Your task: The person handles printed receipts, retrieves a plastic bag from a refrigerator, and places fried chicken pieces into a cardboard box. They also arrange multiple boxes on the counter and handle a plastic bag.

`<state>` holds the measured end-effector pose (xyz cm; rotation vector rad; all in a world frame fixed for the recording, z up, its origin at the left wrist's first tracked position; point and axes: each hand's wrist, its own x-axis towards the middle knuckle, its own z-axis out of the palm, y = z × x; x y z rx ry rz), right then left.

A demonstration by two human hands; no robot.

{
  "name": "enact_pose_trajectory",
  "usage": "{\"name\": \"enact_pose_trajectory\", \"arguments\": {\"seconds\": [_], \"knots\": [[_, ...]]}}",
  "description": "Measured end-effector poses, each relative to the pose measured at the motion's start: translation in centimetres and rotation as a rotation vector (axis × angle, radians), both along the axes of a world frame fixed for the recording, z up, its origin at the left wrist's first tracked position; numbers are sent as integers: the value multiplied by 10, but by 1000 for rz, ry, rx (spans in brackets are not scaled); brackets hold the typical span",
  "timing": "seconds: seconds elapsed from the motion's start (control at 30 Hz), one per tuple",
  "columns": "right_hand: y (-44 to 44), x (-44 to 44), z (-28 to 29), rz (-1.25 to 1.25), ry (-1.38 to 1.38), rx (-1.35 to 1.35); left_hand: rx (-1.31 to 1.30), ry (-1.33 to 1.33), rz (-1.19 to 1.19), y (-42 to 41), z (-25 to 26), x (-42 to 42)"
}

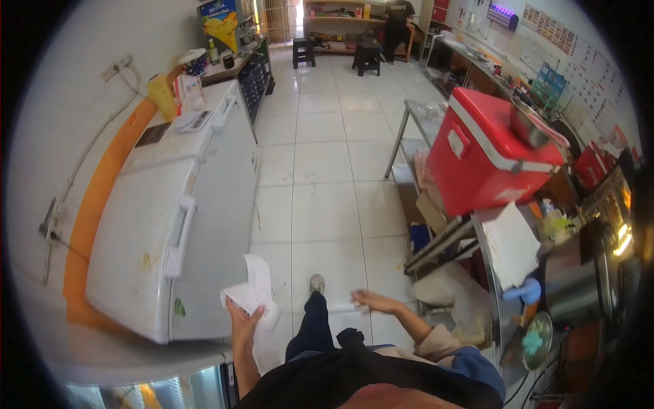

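My left hand (245, 322) is closed on several long paper slips (255, 294), which look like printed receipts; one strip curls up above the fingers and another hangs down below them. Some print shows on the paper, too small to make out. Out in front of my body at the lower middle, my right hand (365, 300) is raised over the tiled floor, blurred, with its fingers partly curled. Whether anything is between those fingers cannot be told. One shoe (317, 282) shows on the floor between my hands.
A white chest freezer (138, 220) runs along the left, bearing a digital kitchen scale (194, 121). On the right, a red cooler box (490, 153) stands on a metal table beside white paper sheets (511, 245). Ahead are black stools (366, 59) and a person (397, 25) by shelves.
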<state>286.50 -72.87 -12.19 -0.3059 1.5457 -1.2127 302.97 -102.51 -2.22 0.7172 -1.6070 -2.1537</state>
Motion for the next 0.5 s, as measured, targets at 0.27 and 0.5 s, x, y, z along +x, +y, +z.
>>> {"name": "enact_pose_trajectory", "arguments": {"seconds": [0.27, 0.5], "knots": [[-88, -215, 133, -265, 356, -373, -192, 178, -549, -34, 37, -340], [-73, -366, 141, -702, 646, -413, -97, 239, -1121, 43, 60, -591]]}}
